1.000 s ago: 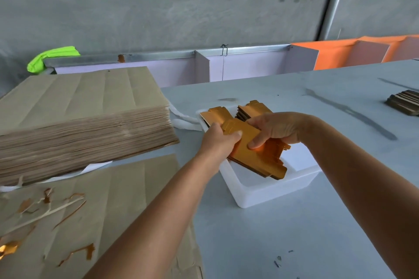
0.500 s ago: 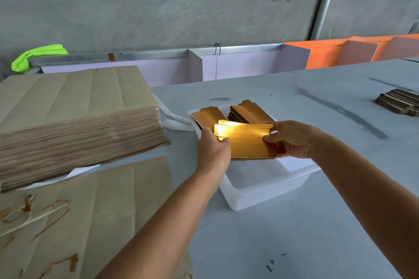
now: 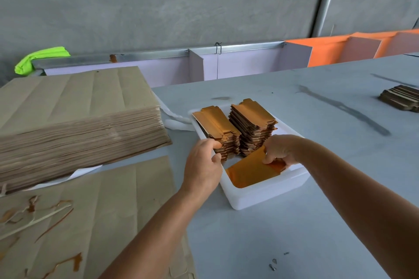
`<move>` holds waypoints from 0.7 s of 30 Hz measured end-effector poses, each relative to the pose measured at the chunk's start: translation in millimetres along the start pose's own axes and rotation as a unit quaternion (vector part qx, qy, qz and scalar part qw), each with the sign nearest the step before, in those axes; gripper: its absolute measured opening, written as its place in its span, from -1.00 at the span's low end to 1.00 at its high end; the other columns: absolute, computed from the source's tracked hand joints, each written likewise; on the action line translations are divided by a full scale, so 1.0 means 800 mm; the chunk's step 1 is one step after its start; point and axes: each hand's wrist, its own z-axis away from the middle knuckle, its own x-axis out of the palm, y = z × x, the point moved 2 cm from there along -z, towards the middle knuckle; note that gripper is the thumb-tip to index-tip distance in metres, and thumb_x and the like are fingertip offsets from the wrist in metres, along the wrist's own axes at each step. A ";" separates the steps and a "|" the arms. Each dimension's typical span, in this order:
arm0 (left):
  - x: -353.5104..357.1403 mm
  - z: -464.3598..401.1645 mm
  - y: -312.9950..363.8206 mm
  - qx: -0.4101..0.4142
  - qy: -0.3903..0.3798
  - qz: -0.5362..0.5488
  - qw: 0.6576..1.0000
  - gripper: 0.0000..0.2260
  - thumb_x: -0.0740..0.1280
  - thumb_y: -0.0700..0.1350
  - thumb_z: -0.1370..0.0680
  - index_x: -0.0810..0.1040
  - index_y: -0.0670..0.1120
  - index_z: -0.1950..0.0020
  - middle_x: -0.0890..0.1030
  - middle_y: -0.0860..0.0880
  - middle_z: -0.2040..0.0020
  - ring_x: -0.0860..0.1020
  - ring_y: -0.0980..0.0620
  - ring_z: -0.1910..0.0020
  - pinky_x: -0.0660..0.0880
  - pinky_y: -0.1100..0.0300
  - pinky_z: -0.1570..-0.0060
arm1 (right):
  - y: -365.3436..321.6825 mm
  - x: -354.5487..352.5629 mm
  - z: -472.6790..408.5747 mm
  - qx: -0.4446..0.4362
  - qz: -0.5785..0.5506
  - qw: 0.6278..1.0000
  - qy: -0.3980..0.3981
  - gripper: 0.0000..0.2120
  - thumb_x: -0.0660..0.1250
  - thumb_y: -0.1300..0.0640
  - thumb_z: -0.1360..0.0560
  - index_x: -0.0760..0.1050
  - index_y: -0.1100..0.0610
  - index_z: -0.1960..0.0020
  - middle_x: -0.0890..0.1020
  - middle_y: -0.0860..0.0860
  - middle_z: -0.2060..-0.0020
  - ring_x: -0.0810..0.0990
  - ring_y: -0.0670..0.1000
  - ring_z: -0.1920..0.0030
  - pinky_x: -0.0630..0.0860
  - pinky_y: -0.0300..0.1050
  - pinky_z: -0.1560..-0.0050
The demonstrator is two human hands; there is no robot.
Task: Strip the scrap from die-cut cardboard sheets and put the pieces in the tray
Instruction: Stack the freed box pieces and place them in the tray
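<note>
A white tray [image 3: 267,195] sits on the grey desk [image 3: 317,222], with two stacks of gold-orange die-cut pieces side by side at its far end: a left stack [image 3: 217,127] and a right stack [image 3: 251,120]; in the tray's near end more gold pieces [image 3: 249,172] lie tilted, their far edge propped higher toward the stacks; the right hand [image 3: 280,149] reaches into the tray and its grip is closed on the upper right edge of those tilted pieces, thumb on top and fingers curled under; the left hand [image 3: 203,163] is at the tray's left rim, its fingers curled against the near side of the left stack, though whether its grip actually pinches pieces or only presses on them cannot be told; left of the tray a thick pile of brown sheets [image 3: 77,124] rests on the desk; nearer the person lies a flat brown sheet [image 3: 108,215] with thin scrap strips [image 3: 38,219] scattered over it; a small dark stack [image 3: 401,97] sits well apart at the right edge of the desk; a bright green bundle [image 3: 40,59] lies behind the pile.
</note>
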 end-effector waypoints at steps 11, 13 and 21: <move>0.001 0.001 -0.005 0.034 -0.012 -0.032 0.999 -0.76 0.23 -0.26 -0.59 0.52 -0.12 -0.23 0.46 0.03 -0.27 0.39 0.12 -0.27 0.17 0.51 -0.07 | 0.018 0.012 -0.015 0.002 0.146 0.989 0.036 -0.52 0.39 0.31 -0.47 0.36 0.27 -0.35 0.53 0.17 -0.20 0.58 0.13 -0.13 0.52 -0.12 -0.07; 0.002 0.001 -0.005 0.038 -0.013 -0.034 0.999 -0.76 0.24 -0.25 -0.58 0.51 -0.12 -0.23 0.46 0.02 -0.28 0.38 0.11 -0.29 0.19 0.49 -0.10 | 0.017 0.014 -0.014 -0.008 0.176 0.983 0.047 -0.50 0.41 0.26 -0.46 0.34 0.26 -0.35 0.54 0.17 -0.18 0.58 0.13 -0.14 0.53 -0.11 -0.15; -0.005 0.013 -0.013 0.041 -0.002 -0.029 0.999 -0.77 0.25 -0.23 -0.58 0.51 -0.10 -0.23 0.47 0.02 -0.26 0.40 0.12 -0.27 0.25 0.43 -0.14 | 0.013 0.015 -0.016 -0.030 0.256 0.963 0.073 -0.72 0.49 0.14 -0.40 0.43 0.19 0.02 0.53 0.04 0.23 0.59 -0.05 0.30 0.45 -0.36 0.46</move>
